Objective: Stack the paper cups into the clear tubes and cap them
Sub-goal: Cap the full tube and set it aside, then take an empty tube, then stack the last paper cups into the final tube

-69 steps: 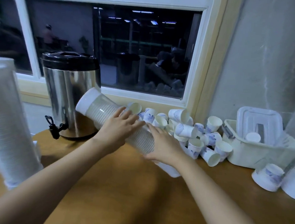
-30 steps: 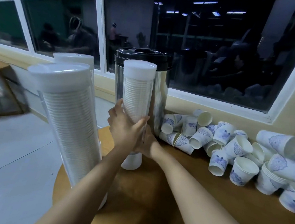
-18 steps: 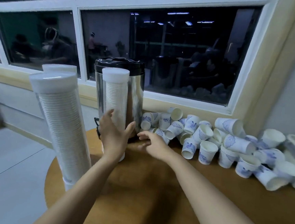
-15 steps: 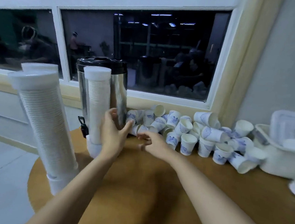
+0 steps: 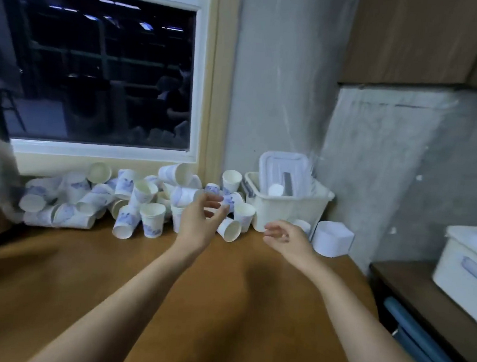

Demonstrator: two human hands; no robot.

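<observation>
- Cups (image 5: pixel 151 219): jumbled heap on the table (image 5: pixel 220 309) along the wall under the window (image 5: pixel 97 67). Some upright, most tipped; too overlapped to count. Blue print, too blurred to read.
- Left hand (image 5: pixel 199 223): fingers loosely spread, holding nothing, just before the heap's right end.
- Right hand (image 5: pixel 287 240): relaxed, half-curled, holding nothing, near the bin (image 5: pixel 286 211).
- One bin in the corner, lid (image 5: pixel 285 170) leaning inside.
- One white cap (image 5: pixel 331 238) beside the bin.
- Bare tabletop under both forearms; the table's right edge meets a lower shelf.
</observation>
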